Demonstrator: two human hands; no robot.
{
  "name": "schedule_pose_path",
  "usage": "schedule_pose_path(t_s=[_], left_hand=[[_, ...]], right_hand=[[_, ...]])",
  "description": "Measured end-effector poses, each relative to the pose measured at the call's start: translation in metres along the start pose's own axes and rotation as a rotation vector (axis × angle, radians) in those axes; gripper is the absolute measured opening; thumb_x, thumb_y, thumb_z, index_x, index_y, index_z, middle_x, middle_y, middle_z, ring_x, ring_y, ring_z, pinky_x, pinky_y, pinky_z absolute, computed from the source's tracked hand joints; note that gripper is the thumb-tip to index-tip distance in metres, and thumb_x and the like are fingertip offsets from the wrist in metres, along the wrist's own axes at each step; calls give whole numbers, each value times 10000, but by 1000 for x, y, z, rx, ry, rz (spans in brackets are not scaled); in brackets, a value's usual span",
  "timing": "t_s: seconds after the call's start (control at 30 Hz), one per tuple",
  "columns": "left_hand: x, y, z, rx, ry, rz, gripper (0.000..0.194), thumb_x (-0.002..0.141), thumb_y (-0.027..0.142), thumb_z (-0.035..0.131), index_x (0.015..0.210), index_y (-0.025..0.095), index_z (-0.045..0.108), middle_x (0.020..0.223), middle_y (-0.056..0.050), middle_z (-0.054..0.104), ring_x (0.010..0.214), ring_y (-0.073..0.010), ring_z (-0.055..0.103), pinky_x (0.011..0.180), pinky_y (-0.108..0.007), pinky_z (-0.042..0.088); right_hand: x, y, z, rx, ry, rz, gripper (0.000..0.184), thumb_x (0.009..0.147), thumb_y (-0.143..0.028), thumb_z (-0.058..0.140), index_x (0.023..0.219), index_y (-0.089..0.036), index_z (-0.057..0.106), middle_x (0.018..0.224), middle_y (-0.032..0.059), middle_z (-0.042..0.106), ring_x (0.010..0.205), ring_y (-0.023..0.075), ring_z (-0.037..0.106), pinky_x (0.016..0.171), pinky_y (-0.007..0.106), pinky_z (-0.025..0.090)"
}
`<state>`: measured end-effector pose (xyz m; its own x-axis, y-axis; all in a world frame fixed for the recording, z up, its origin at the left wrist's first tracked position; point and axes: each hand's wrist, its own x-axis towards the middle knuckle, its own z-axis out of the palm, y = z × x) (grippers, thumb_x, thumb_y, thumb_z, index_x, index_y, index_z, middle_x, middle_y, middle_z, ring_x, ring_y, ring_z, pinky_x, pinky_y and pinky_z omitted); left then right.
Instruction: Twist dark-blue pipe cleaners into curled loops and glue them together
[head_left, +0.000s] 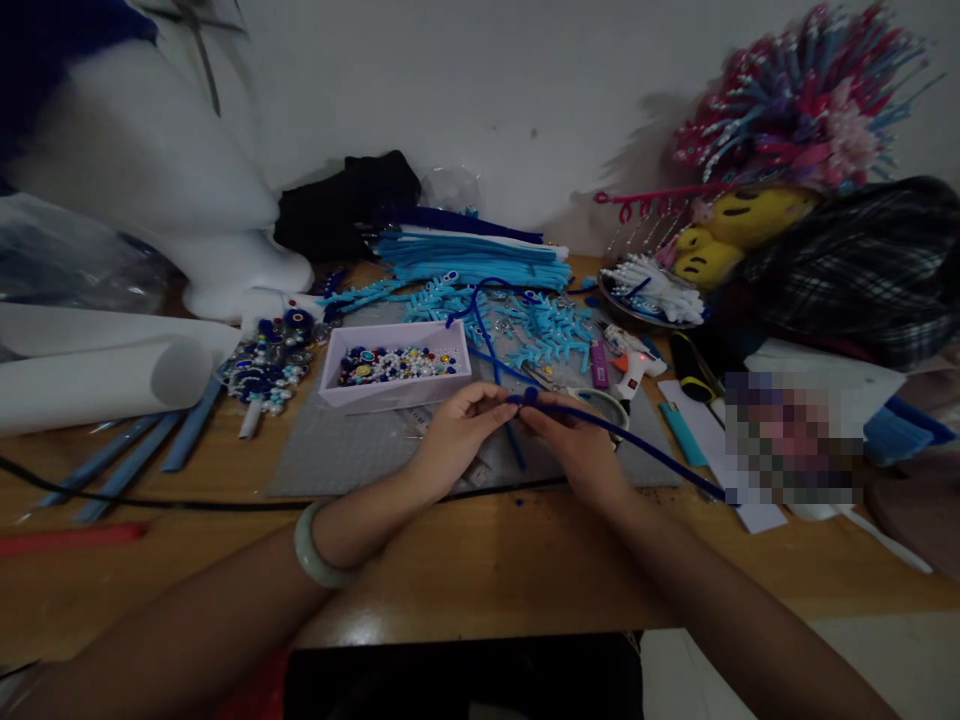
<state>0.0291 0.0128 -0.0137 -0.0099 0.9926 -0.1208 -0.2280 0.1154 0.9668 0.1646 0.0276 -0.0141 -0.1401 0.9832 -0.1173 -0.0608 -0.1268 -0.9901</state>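
Dark blue pipe cleaners (645, 447) meet between my two hands above the grey mat (315, 455). The fingertips of my left hand (466, 428) are closed on them, with a pale bangle on that wrist. My right hand (581, 450) pinches the same blue stems just to the right, where a small bent loop stands up. One long end runs out to the right, and others reach back over the mat. Behind lie light blue branched pipe-cleaner pieces (551, 330). A lilac box (390, 393) of beads (405, 366) stands left of the hands.
A hot glue gun (636, 365), a purple lighter (599, 364) and a teal lighter (682, 434) lie to the right. Bundled blue pipe cleaners (472, 258) are at the back. A beaded ornament (270, 365), white rolls (112, 380) and a white mannequin head (172, 170) stand left.
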Motion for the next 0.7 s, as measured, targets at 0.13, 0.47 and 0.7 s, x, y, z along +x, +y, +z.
schedule_pose_path(t_s=[0.13, 0.47, 0.7], left_hand=[[-1, -6, 1, -80, 12, -21, 51, 666, 218, 627, 680, 187, 590, 665, 46, 552, 639, -78, 492, 639, -194, 373], [0, -10, 3, -171, -47, -119, 118, 658, 263, 631, 657, 164, 567, 640, 35, 538, 596, -69, 483, 603, -193, 370], [4, 5, -8, 308, -201, -89, 220, 760, 348, 501, 618, 182, 527, 526, 38, 469, 483, -88, 428, 452, -205, 300]], right_hand=[[1, 2, 0, -101, -43, -107, 160, 587, -277, 691, 731, -221, 648, 681, -17, 651, 647, 136, 600, 653, 291, 485], [5, -1, -4, -369, -82, -163, 196, 741, -311, 532, 601, -173, 545, 542, -27, 529, 542, 101, 489, 541, 226, 385], [5, 4, -10, -552, -101, -324, 200, 755, -293, 517, 590, -179, 521, 577, -10, 506, 582, 119, 458, 561, 242, 348]])
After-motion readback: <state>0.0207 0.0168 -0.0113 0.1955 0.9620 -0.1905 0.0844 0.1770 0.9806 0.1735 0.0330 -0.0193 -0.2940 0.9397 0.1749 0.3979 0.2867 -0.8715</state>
